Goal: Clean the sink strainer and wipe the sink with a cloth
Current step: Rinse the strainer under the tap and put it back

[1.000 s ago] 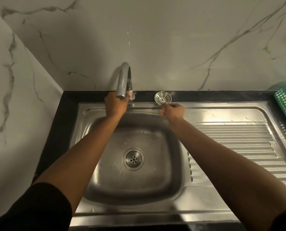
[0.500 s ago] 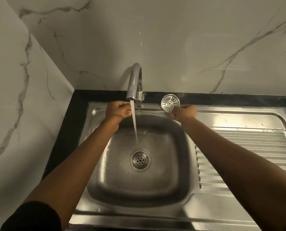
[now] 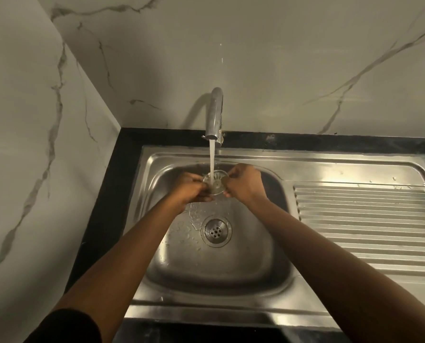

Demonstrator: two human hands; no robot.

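Note:
The round metal sink strainer [image 3: 217, 182] is held over the steel sink basin [image 3: 221, 263], right under the running stream from the curved tap [image 3: 214, 115]. My left hand [image 3: 190, 188] pinches its left edge. My right hand [image 3: 243, 183] pinches its right edge. Water hits the strainer's middle and falls toward the open drain [image 3: 215, 231]. No cloth is in view.
A ribbed steel drainboard [image 3: 365, 219] stretches to the right of the basin. A black counter edge [image 3: 122, 184] frames the sink on the left and back. Marble walls rise behind and to the left. Water droplets lie on the basin floor.
My left hand left the tap, which now runs. My right hand carried the strainer from the back ledge down under the stream, and both hands now hold it.

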